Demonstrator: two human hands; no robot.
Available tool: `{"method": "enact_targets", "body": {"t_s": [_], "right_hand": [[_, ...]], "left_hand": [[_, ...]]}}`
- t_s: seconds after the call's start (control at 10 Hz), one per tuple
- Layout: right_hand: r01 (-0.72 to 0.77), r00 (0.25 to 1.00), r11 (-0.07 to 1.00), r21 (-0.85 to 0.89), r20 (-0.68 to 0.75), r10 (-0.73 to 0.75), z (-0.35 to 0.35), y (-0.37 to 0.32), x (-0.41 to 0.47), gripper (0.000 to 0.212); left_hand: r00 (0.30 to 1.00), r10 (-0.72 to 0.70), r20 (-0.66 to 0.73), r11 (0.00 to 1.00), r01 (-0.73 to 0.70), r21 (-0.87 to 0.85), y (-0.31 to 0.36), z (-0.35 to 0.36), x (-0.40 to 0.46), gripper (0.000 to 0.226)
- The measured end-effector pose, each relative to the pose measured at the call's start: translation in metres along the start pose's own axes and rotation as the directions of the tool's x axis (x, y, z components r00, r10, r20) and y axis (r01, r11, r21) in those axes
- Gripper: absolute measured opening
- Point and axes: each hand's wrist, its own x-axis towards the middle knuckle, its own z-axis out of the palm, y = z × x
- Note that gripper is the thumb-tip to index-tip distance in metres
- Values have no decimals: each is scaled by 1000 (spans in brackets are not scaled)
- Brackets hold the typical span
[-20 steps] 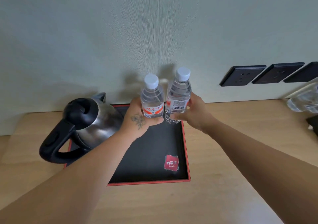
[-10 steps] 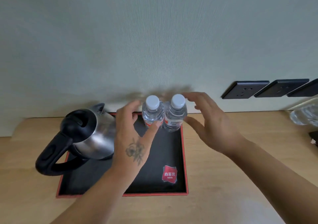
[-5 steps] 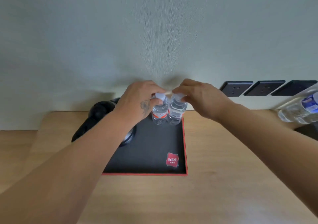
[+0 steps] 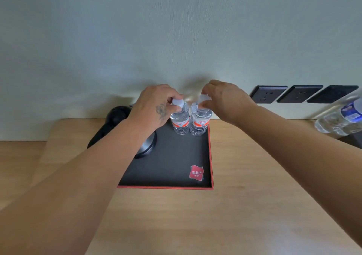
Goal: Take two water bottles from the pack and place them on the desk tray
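Note:
Two small clear water bottles with red labels and white caps stand upright side by side at the back right corner of the black, red-edged desk tray (image 4: 168, 168). My left hand (image 4: 156, 106) pinches the cap of the left bottle (image 4: 179, 123). The cap of the right bottle (image 4: 200, 124) is held between the fingertips of my right hand (image 4: 225, 100). The two bottles touch or nearly touch each other. Both forearms reach in from the bottom corners over the wooden desk.
A steel kettle with a black handle (image 4: 117, 117) sits on the tray's left part, mostly hidden behind my left arm. The pack of water bottles (image 4: 340, 117) lies at the right edge. Three dark wall sockets (image 4: 268, 94) line the wall behind the wooden desk (image 4: 235, 215).
The bottles came down onto the tray's back right corner and were let go; my hands opened, then closed on the caps. The camera pulled back from the tray.

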Motion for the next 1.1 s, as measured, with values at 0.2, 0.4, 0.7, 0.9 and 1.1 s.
{"method": "enact_targets", "body": {"t_s": [0.2,0.4,0.7,0.9,1.1], "right_hand": [[-41,999,999,10,-5,41,0,0,3,49],[-80,997,996,37,-20,81,2,-1,5,49],[-112,993,993,39,-39,114,7,-1,2,48],[-117,991,990,81,-50,122,9,0,-1,47],[-124,989,987,99,-71,131,10,-3,-14,53]], "left_hand": [[1000,3,3,999,-3,39,10,4,0,28],[999,-14,41,999,13,48,16,2,4,30],[998,-14,65,998,10,60,19,4,10,30],[995,-68,79,997,64,52,18,4,13,30],[990,-53,129,998,48,37,26,4,0,50]]}}
